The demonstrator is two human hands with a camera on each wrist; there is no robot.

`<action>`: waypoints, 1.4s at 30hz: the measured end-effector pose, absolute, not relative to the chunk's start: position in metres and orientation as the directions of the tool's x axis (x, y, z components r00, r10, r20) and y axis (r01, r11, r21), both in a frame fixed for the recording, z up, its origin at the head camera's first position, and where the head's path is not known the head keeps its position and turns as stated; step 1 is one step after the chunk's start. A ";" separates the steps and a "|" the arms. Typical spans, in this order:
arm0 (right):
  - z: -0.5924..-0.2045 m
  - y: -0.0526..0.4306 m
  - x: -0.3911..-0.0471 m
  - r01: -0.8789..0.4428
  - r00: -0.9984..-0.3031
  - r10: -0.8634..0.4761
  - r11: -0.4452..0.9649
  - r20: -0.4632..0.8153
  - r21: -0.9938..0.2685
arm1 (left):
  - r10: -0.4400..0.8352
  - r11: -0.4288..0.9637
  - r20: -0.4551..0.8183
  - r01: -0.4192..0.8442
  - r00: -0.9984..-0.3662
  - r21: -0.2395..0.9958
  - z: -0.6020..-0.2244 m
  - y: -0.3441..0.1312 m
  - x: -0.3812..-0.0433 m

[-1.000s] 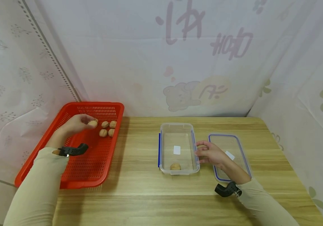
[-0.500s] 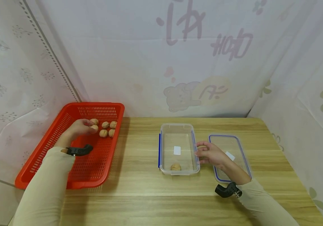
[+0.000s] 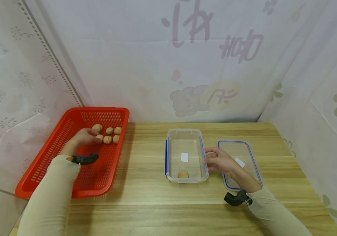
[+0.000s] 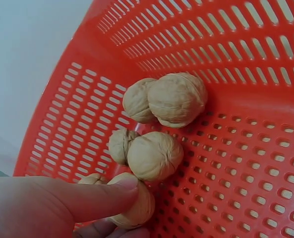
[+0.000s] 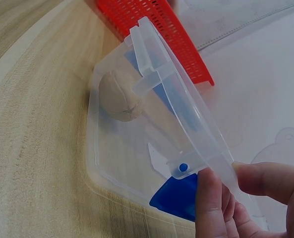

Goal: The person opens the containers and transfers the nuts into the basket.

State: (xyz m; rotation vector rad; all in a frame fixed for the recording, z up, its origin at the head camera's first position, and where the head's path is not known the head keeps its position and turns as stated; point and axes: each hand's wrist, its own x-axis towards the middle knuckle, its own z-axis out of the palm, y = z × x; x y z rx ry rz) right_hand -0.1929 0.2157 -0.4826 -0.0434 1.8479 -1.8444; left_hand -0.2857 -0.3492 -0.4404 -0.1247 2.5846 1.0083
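My left hand (image 3: pixel 84 137) is inside the red plastic basket (image 3: pixel 97 178) and pinches a walnut (image 4: pixel 142 206) between thumb and fingers. Close by it in the left wrist view are several more walnuts (image 4: pixel 156 156), gathered toward the basket's far right corner. With thumb and fingertips my right hand (image 3: pixel 221 160) grips the right rim of a clear lidless food container (image 3: pixel 183 144), beside its blue side latch (image 5: pixel 179 196). One walnut (image 3: pixel 183 174) lies in the near end of that container. Most of the left fingers are hidden behind the held walnut.
A clear lid (image 3: pixel 243 152) with a blue seal lies right of the container, partly under the right forearm. Wooden tabletop (image 3: pixel 144 164) separates basket and container. A printed white cloth (image 3: pixel 144 65) hangs behind the table and along both sides.
Holding the walnut, my left hand has moved a little nearer to me and to the right within the basket, leaving another walnut behind it more exposed. My right hand and the container have stayed still.
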 end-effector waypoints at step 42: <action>-0.481 0.218 -0.194 0.328 -0.854 -0.410 0.052 -0.320 -0.943 | 0.072 0.792 -0.295 -0.126 -0.953 0.598 -0.416 -0.354 -0.277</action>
